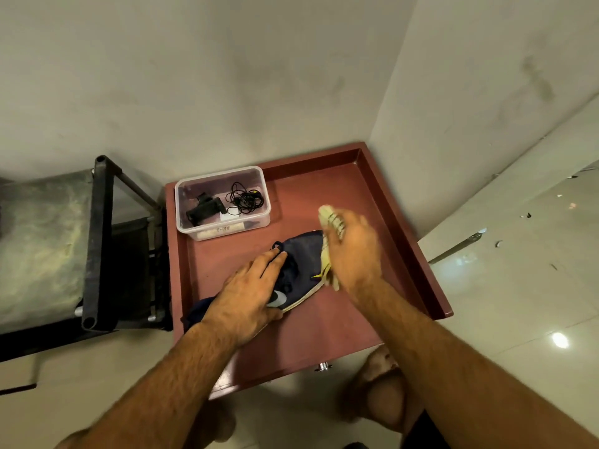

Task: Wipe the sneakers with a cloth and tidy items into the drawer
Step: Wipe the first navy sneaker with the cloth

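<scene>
**Sneaker held and wiped inside the open drawer**

A dark navy sneaker with a pale sole (pixel 303 264) lies on its side near the middle of the reddish-brown open drawer (pixel 405 228). The left hand (pixel 249 296) rests on its upper, fingers extended flat and pressing it down. The right hand (pixel 351 254) grips a pale yellow cloth (pixel 327 218) against the sole's edge; motion blur hides its fingers. A clear plastic box (pixel 223 202) with black cables sits in the drawer's far left corner.
</scene>
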